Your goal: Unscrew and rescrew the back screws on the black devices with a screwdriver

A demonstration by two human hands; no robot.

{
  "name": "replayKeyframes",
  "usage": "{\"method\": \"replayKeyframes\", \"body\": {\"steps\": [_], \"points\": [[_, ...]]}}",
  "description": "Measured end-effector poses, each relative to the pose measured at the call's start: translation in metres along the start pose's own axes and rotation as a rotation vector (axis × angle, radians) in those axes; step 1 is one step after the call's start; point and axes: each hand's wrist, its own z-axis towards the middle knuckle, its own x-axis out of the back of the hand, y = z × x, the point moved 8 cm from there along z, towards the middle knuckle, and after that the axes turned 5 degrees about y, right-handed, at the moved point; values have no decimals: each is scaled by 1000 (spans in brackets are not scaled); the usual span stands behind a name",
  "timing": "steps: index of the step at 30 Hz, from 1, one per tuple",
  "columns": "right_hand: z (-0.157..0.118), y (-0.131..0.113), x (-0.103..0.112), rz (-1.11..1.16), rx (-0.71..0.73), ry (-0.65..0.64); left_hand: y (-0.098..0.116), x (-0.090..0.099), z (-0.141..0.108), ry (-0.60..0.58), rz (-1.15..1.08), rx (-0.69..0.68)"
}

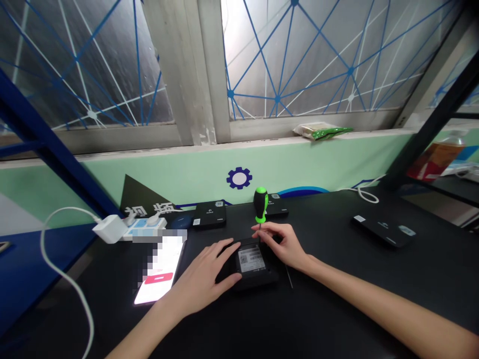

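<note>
The right hand [282,244] pinched the screwdriver [261,204] low on its shaft, thumb and fingertips closed around the metal, while the green-and-black handle stood nearly upright above. The tip was lost behind the fingers, so its exact contact with the black device [258,282] could not be told. That device lay on the worktop [299,329] between the hands, its left edge covered by the spread fingers and thumb of the left hand [205,269], which rested against it without clenching. A thin rod [289,277] lay just right of the device, its upper end hidden by the right hand.

The device's white label [251,259] carried a square code and lines of print too small to read. Near the wall, the left black box [209,219] bore a pale logo and small stickers, also illegible; the middle black box [279,211] was partly hidden by the screwdriver. The right black box [383,230] lay well apart, with two stickers and faint lettering. The phone's [160,274] upper screen was pixelated, leaving a red button visible. Large white characters on the wall's dark triangle [144,197] were partly blocked by the power strip [144,228] and its plugs. At far right, the bottle's [436,158] label was blurred.
</note>
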Motion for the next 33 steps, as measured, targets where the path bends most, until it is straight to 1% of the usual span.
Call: {"method": "replayKeyframes", "body": {"steps": [5,12,14,16,19,21,25,33], "points": [[0,5,1,-13,-12,40,0,1,0,17,-2,-9],[0,8,2,-13,-22,90,-1,-1,-2,9,-8,3],[1,6,2,-12,-22,80,-1,0,-2,14,-7,-4],[1,3,0,-16,-14,41,-1,0,-1,21,-7,-8],[-1,-3,-3,-30,20,-22,-1,0,0,23,-7,-2],[-2,-6,-3,-38,42,-34,-2,0,0,21,-8,3],[-2,-6,-3,-39,53,-25,-1,1,0,39,-14,-7],[2,3,0,-28,-1,52,1,2,-1,54,-15,-25]]}}
